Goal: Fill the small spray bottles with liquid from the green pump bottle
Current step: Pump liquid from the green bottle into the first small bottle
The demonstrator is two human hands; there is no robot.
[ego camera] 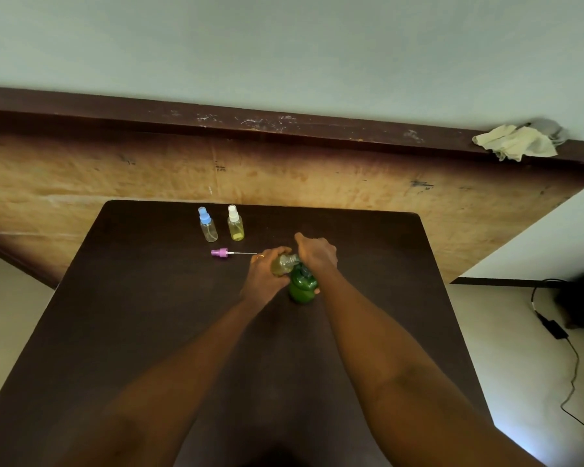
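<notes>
My left hand (263,268) grips the open spray bottle (283,264) under the pump; my right hand (316,254) presses the green bottle (302,285). Next: steady pumping.

Two spray bottles (221,223) upright at table (149,298) rear, loose sprayer (220,252) before them, pump bottle (302,284) right.

Both my arms reach forward, bare. My left hand (267,273) curls its fingers in a closed grip, a ring on 1 finger. My right hand (317,254) presses down, palm lowered, fingers bent.
</notes>
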